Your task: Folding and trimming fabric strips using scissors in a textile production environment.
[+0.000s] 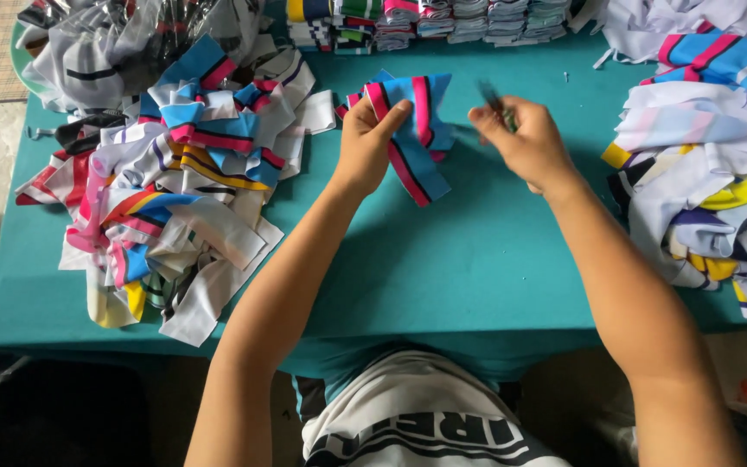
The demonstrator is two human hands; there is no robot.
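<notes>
A: Teal surface (477, 259), cloth everywhere. Any containers?

B: One green basin (17, 45), up and left of the left hand's grip, only a bit of rim showing, heaped with grey and white fabric (88, 52).

A: Counts?

B: Two loose heaps: striped scraps (175, 182) left of the left grip, white and striped pieces (702, 164) right of the right grip. One row of folded stacks (425, 22) above both hands; about seven, edges run together, can't be exact. One piece in hand.

A: Grips?

B: Left hand (369, 143): thumb and fingers pinched on the blue piece with pink and black stripes (417, 138), which hangs off the surface between both hands. Right hand (525, 138): fingers curled tight round a small dark tool (493, 99), blurred, can't tell its kind. It sits just beside the piece; contact with the cloth unclear.
</notes>
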